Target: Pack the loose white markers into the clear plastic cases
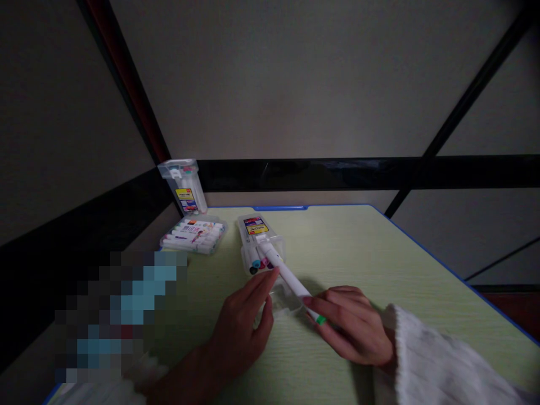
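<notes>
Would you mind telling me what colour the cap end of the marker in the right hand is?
Green, on the white marker; head view.

There is one view only, from the camera on my head, so nothing is shared with a second one. It looks forward and steeply down across the pale green, blue-edged worktop point(379, 247), whose far edge runs across the middle of the picture. Above that edge it takes in a plain grey wall and dark slanted bars. My left hand point(242, 326) and my right hand point(354, 326) enter from the bottom edge, close under the lens, large in the frame. The clear plastic marker boxes point(194, 233) sit further off, small, left of centre. The scene is dim, and a pixelated patch covers the lower left.
</notes>
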Available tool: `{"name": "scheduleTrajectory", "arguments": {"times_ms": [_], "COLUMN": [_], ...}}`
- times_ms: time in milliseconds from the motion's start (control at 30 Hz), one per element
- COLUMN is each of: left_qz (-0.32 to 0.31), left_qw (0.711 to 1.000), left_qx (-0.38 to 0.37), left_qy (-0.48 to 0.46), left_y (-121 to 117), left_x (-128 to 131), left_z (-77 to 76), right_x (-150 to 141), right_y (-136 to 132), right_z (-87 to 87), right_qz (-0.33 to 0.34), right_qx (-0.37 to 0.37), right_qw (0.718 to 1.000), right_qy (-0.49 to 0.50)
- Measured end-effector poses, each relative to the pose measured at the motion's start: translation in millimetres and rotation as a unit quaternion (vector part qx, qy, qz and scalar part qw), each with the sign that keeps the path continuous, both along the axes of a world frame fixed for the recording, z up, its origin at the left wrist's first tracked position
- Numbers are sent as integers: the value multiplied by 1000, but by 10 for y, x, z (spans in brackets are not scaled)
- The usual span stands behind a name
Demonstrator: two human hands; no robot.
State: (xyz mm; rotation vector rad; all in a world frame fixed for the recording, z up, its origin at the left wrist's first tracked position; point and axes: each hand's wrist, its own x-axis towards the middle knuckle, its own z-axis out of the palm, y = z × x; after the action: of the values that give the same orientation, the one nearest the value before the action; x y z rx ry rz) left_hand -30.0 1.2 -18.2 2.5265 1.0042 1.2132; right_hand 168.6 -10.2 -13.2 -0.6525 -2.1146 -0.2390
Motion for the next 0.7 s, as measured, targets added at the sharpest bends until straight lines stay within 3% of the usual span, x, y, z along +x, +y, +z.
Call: {"name": "scheduleTrajectory", "arguments": {"times_ms": [700], "left_qz": [-51], "left_qw": [998], "left_qx": [22], "left_qy": [34], "left_y": [-63], "left_x": [-12], "left_z": [-26], "right_x": [-25], "right_y": [8], "right_z": [4], "right_qz": [4], "right_qx": [-20], "right_qw": [999], "right_qy": [28]}}
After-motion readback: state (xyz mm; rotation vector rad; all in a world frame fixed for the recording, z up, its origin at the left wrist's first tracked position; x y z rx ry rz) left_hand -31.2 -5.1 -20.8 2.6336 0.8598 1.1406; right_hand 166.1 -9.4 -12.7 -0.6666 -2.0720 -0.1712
